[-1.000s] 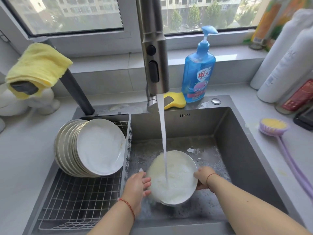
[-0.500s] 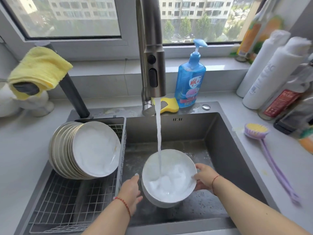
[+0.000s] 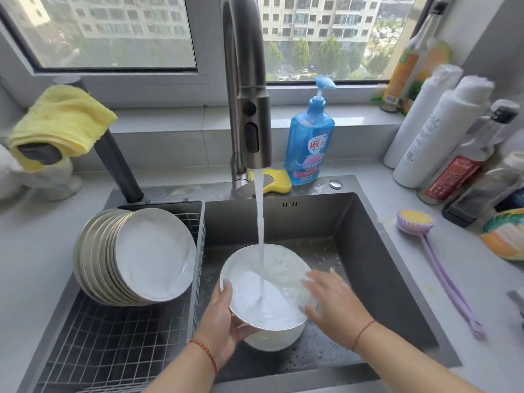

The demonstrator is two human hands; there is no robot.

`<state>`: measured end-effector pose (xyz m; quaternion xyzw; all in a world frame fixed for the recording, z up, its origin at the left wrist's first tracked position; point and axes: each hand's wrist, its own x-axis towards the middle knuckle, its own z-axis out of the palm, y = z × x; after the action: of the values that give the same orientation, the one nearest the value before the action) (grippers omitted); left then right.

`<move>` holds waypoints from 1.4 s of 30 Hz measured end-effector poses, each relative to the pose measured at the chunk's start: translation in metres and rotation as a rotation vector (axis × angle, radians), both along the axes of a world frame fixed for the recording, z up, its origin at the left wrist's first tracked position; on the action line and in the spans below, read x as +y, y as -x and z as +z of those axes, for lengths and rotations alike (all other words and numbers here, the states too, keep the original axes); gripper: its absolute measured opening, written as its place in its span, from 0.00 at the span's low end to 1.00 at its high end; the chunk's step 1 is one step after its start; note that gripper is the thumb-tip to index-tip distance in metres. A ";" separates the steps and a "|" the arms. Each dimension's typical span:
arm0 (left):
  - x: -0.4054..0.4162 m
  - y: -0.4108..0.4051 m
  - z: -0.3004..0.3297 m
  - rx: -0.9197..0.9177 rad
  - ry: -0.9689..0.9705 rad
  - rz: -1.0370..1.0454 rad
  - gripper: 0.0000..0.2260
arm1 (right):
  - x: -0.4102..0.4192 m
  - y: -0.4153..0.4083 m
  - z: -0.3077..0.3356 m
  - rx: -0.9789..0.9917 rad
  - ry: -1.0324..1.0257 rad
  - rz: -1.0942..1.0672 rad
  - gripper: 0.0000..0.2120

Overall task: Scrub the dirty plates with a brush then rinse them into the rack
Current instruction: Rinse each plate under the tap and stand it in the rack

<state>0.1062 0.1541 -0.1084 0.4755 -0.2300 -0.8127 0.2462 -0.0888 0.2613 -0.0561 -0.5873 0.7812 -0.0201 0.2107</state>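
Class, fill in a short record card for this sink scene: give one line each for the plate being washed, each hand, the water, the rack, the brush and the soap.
plate: white plate held tilted over the sink, under the stream
left hand: left hand grips the plate's left rim from below
right hand: right hand with fingers spread flat on the plate's right side
water: running from the tap onto the plate
rack: wire rack holds a row of plates on edge
brush: purple brush lying on the counter, right of the sink
soap: blue bottle behind the sink
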 end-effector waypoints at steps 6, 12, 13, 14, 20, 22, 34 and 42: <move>-0.001 0.003 0.005 -0.031 0.105 -0.068 0.23 | -0.007 -0.052 0.011 -0.475 -0.203 0.174 0.25; 0.010 0.009 0.016 -0.125 0.201 -0.174 0.26 | -0.071 -0.060 -0.034 -0.573 -0.106 0.129 0.23; 0.011 0.009 0.019 -0.119 0.197 -0.178 0.26 | -0.078 -0.052 -0.040 -0.514 -0.102 0.097 0.23; 0.012 0.009 0.021 -0.118 0.192 -0.171 0.25 | -0.080 -0.045 -0.040 -0.425 -0.110 0.080 0.24; 0.002 0.002 0.022 -0.192 0.189 -0.084 0.16 | -0.051 -0.013 -0.033 -0.032 -0.304 0.090 0.24; -0.001 0.001 0.020 -0.220 0.193 -0.068 0.16 | -0.036 -0.021 -0.023 -0.098 -0.326 0.048 0.23; -0.007 0.011 0.017 -0.312 0.203 -0.130 0.26 | -0.059 -0.082 -0.006 -0.746 -0.100 0.016 0.21; -0.004 0.013 0.030 -0.210 0.215 -0.179 0.17 | -0.075 -0.034 -0.041 -0.348 -0.085 -0.059 0.24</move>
<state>0.0934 0.1502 -0.0789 0.5062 -0.3815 -0.7479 0.1969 -0.0545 0.1867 -0.0971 -0.5422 0.7501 -0.0943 0.3666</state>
